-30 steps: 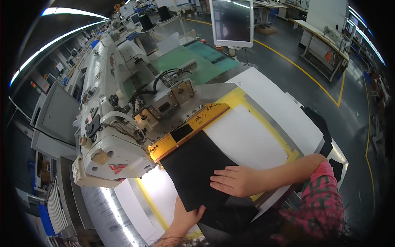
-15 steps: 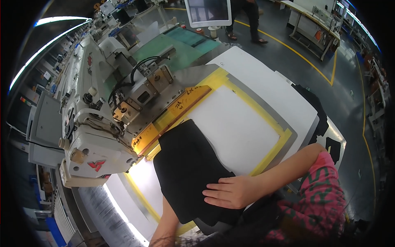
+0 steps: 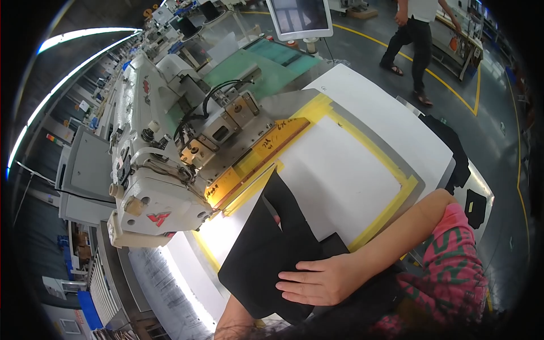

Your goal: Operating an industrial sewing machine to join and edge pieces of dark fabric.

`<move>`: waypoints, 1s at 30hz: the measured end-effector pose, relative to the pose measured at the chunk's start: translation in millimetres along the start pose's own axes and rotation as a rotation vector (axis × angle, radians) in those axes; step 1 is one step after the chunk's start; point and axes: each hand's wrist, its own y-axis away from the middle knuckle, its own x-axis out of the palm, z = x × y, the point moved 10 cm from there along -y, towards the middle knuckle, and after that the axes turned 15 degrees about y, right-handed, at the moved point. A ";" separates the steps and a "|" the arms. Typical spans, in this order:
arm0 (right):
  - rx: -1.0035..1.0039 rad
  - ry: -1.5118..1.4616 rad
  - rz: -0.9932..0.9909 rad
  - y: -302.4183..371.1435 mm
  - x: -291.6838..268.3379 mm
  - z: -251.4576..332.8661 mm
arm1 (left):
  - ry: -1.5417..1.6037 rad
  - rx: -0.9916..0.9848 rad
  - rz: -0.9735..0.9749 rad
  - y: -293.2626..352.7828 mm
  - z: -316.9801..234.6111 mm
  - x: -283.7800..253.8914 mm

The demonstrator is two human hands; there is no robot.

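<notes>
A black fabric piece (image 3: 266, 255) lies in front of me over the white work surface (image 3: 340, 164), its far part raised and folded with a slit-like gap. My right hand (image 3: 320, 279) rests on its near right part, fingers stretched out flat. My left hand (image 3: 235, 317) reaches in from below and goes under the cloth; only the wrist and forearm show, apart from what looks like a fingertip in the gap. The fabric hides its other fingers. A smaller black flap (image 3: 334, 243) sticks out at the right side of the piece.
A white sewing machine (image 3: 153, 187) stands at left, with an orange marked clamp plate (image 3: 266, 144) beside the cloth. Yellow tape (image 3: 374, 150) frames the surface. More black fabric (image 3: 447, 147) hangs at the right edge. A monitor (image 3: 300, 17) and a walking person (image 3: 416, 45) are beyond.
The black fabric has gone from lying nearly flat to being lifted and folded at its far part, drawn slightly nearer. My right hand stays flat on it. The view has shifted slightly.
</notes>
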 end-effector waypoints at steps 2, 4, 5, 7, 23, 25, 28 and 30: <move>0.002 -0.001 -0.007 -0.5 -2.7 1.1 | 0.010 -0.005 -0.017 2.6 -0.2 -3.0; 0.003 0.001 -0.013 -0.5 -5.3 1.7 | 0.020 -0.007 -0.033 4.6 -0.7 -5.8; -0.006 -0.001 -0.010 -0.9 -5.7 3.5 | 0.025 -0.009 -0.042 6.7 -0.7 -7.8; -0.020 0.002 -0.010 -2.2 -8.0 5.6 | 0.034 -0.013 -0.060 10.2 -1.3 -12.0; 0.386 -0.484 0.113 27.4 -38.3 -57.0 | 0.204 0.016 0.006 -17.5 -34.3 12.5; 0.848 -0.581 0.158 48.0 -81.0 -108.1 | 0.262 0.042 0.108 -19.0 -19.9 44.0; 1.296 -0.248 -0.331 117.4 -190.6 -154.6 | 0.037 0.334 0.205 -15.7 -55.4 73.0; 1.472 -0.350 -0.570 168.6 -233.9 -169.8 | 0.089 0.338 0.314 -14.5 -41.5 88.7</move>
